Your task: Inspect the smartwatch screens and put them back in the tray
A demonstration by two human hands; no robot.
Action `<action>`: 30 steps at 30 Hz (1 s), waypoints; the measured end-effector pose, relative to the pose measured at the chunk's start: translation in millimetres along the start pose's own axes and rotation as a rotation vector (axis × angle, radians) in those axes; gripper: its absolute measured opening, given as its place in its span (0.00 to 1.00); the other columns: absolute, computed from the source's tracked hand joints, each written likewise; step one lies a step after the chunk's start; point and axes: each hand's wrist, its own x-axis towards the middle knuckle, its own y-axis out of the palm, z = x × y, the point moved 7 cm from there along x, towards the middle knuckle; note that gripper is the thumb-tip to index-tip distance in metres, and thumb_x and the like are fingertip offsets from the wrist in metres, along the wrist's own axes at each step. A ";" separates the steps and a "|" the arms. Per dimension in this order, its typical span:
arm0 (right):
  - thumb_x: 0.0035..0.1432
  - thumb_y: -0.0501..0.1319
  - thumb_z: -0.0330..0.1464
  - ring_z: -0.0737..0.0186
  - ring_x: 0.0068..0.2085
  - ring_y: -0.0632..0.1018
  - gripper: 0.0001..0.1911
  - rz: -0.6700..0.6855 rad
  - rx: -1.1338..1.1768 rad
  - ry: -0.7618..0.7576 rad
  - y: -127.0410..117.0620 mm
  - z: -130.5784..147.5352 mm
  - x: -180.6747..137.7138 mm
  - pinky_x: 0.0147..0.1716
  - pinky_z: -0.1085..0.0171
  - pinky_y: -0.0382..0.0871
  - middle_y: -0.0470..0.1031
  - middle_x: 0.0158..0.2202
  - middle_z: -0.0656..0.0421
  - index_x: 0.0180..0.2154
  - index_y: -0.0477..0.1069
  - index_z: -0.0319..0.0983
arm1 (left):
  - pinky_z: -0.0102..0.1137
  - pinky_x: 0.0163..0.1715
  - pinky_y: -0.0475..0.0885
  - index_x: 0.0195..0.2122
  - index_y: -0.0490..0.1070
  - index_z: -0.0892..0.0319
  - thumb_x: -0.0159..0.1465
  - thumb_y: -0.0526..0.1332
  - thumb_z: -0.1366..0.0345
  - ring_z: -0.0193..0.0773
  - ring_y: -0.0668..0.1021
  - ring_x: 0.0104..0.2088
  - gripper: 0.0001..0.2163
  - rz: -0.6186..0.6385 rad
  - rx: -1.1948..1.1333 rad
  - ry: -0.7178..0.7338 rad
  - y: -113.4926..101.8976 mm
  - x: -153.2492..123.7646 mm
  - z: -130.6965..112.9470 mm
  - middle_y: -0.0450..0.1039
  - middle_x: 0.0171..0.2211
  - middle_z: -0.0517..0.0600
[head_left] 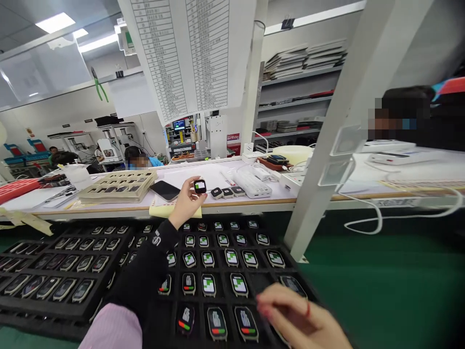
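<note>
The strapless smartwatch with a dark rounded-square case is above the near edge of the long white workbench. My left hand grips it between thumb and fingers; its screen shows white and green. My right hand is over the near right part of the black compartmented foam tray, thumb and forefinger close together; blur prevents me from telling whether it holds anything.

Progress: partway, in my judgement. Many watches in the tray's far and middle rows display white-and-green blocks; several near ones display pale characters with red and green bars. Which state counts as finished cannot be determined. A second black tray of dark-screened watches lies left.

Just right of the held unit are three small white-and-dark blocks, then a white ribbed box. A black phone lies left.

Obstructions: my black sleeve covers part of the tray; a slanted white post limits access right.
</note>
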 end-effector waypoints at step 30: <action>0.62 0.66 0.29 0.65 0.31 0.75 0.05 -0.236 0.056 -0.097 18.8 73.5 18.8 0.31 0.72 0.71 0.75 0.31 0.63 0.33 0.76 0.44 | 0.23 0.42 0.76 0.51 0.71 0.45 0.56 0.72 0.69 0.28 0.79 0.35 0.23 0.199 0.099 -0.043 46.8 -169.3 -101.2 0.79 0.45 0.40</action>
